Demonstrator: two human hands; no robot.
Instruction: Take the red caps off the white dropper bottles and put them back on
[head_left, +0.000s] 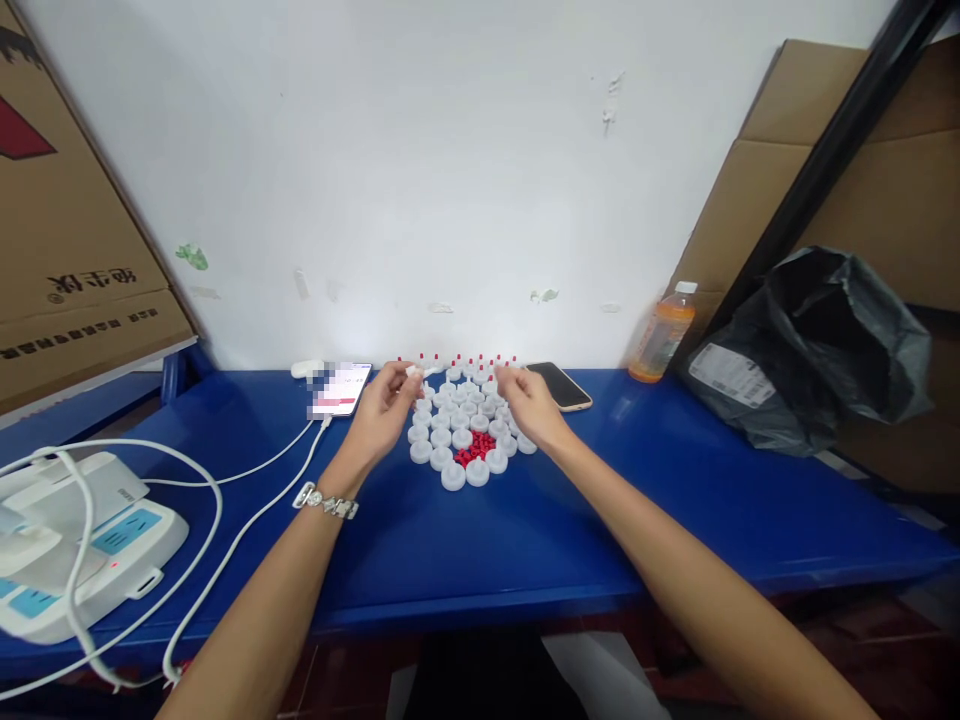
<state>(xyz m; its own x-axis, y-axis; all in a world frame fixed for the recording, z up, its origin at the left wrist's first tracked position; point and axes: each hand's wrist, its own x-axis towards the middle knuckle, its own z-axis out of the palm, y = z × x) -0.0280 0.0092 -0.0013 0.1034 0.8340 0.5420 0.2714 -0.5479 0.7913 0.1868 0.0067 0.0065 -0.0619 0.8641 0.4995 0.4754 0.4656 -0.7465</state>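
the smooth blue tabletop carries small red pieces heaped amid round, whitish plastic caps. the left hand pinches a white piece; whether the curled right hand grips anything, i cannot tell. beyond, a clear bottle holds orange liquid.

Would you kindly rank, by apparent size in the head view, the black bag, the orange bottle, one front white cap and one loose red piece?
1. Black bag
2. Orange bottle
3. White cap
4. Red piece
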